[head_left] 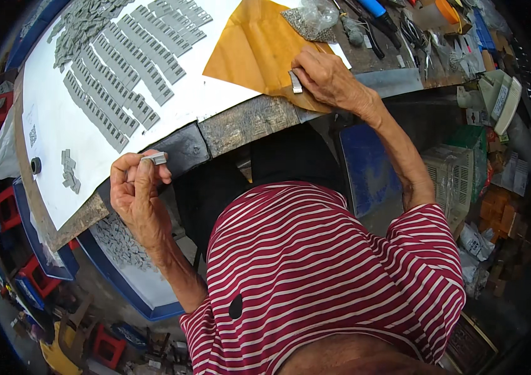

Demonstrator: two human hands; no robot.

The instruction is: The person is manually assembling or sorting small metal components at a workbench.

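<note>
Near the table's front edge, my left hand [140, 199] pinches a small grey metal piece [158, 158] between thumb and fingers. Farther right, the curled fingers of my right hand [331, 78] close on another small grey metal piece [295, 82], just over an orange-brown sheet [247, 47]. Rows of flat grey slotted parts [131, 59] lie on white paper [181, 103] at the back left, beside a heap of similar loose parts [84, 31]. A few more grey pieces [70, 172] lie at the paper's left side.
Small hardware in a clear plastic bag [312, 20] sits on the sheet's far corner. Pliers [412, 31] and other tools crowd the back right. A blue-rimmed tray [153, 311] of small parts is below the table at left. A small black ring [36, 165] lies on the paper.
</note>
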